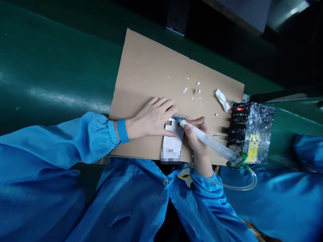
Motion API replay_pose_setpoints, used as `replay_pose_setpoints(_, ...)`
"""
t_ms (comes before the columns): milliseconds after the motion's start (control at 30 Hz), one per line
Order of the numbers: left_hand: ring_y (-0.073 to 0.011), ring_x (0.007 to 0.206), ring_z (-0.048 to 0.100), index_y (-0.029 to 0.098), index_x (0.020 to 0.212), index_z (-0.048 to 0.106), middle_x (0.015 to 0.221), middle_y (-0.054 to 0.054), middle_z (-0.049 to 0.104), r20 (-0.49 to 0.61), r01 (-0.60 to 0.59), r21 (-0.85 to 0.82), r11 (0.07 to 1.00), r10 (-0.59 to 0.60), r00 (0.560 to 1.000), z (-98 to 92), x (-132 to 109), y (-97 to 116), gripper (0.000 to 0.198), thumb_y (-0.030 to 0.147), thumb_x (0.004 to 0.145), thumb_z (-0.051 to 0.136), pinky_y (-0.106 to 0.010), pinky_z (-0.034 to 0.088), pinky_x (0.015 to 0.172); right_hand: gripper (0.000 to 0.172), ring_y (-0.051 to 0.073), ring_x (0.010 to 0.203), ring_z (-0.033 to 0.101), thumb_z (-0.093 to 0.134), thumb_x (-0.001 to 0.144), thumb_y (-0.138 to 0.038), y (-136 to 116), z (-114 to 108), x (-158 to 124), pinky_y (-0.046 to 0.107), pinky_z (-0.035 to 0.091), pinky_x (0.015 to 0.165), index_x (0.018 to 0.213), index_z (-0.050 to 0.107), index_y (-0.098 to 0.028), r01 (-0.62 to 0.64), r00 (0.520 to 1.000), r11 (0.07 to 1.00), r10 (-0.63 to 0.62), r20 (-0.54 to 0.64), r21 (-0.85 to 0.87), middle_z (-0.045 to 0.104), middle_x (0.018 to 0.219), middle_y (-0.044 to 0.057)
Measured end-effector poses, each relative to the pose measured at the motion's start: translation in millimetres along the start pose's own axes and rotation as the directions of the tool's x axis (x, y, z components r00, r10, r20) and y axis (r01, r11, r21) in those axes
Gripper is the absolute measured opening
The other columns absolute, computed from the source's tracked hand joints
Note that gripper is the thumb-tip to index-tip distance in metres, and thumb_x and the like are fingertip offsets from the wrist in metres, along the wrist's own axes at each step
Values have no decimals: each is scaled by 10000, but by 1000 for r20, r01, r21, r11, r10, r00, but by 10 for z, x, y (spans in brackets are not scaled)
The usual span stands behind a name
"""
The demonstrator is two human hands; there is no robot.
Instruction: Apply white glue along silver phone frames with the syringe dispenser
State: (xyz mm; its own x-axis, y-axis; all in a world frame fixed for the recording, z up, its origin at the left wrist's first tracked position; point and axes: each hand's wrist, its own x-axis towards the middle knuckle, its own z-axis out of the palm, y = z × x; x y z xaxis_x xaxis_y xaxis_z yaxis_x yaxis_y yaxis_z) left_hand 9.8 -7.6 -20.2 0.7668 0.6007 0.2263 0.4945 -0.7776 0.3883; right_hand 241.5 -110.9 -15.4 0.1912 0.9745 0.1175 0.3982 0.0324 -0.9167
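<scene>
A: Blue coat (pixel 141 208) is closest, along the lower frame. Above it?
B: The left hand (pixel 151 117) lies flat, fingers spread, pinning the phone housing (pixel 173 144) at the bottom edge of the cardboard (pixel 151 67). The right hand (pixel 198 137) is wrapped round the syringe (pixel 209 143), tip at the housing's top rim.
A: Progress?
B: Dispensing looks underway; any bead is too small to see.
A: Room?
B: Bare cardboard upper left; the control box (pixel 242 124) crowds the right.

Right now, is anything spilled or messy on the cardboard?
Yes: small white blobs are scattered on the cardboard past the right hand holding the syringe, and a crumpled white wipe lies beside them.
</scene>
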Motion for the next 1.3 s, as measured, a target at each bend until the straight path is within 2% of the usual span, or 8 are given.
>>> replay_pose_setpoints(167, -376, 1207, 687, 118, 1360, 707, 1311, -186, 750, -17, -15, 3, 1000, 15, 1000, 16, -2, -13, 918, 870, 880, 919, -462, 490, 981, 441, 119, 537, 536, 881, 1018, -664, 2, 17, 22, 256, 410, 464, 977, 728, -252, 6, 1000, 1000, -6, -18, -16, 705, 719, -21)
replay_pose_setpoints(467, -382, 1230, 699, 105, 1350, 706, 1318, -177, 753, -32, -24, 0, 1000, 24, 999, 17, -4, -19, 919, 846, 865, 949, -466, 486, 983, 524, 110, 512, 488, 875, 998, -721, -55, 52, 70, 255, 374, 460, 912, 680, -243, 32, 998, 999, -32, -55, -12, 648, 664, -28)
replay_pose_setpoints(900, -386, 1243, 690, 106, 1374, 708, 1334, -189, 750, -11, -12, -24, 1000, 12, 1000, -4, 5, -7, 884, 807, 890, 946, -471, 488, 1002, 484, 110, 512, 471, 886, 1000, -682, -7, 23, 55, 255, 354, 461, 926, 693, -244, 17, 998, 1000, -16, -60, 4, 638, 657, -36)
replay_pose_setpoints(1100, -389, 1251, 690, 113, 1379, 704, 1348, -192, 752, 1, -6, -24, 1000, 6, 1000, 0, 0, -7, 880, 800, 887, 951, -475, 494, 1005, 523, 99, 492, 436, 874, 995, -720, 20, 24, 51, 251, 325, 450, 921, 680, -240, -22, 998, 1000, 23, -52, 15, 608, 633, -47)
replay_pose_setpoints(1300, -390, 1255, 690, 125, 1381, 698, 1339, -191, 755, -7, -4, -28, 1000, 4, 1000, 4, -3, -8, 857, 787, 897, 947, -471, 492, 1006, 497, 93, 515, 459, 888, 1004, -678, 1, 35, 68, 246, 347, 460, 909, 684, -234, 25, 997, 999, -23, -75, 27, 632, 671, -40)
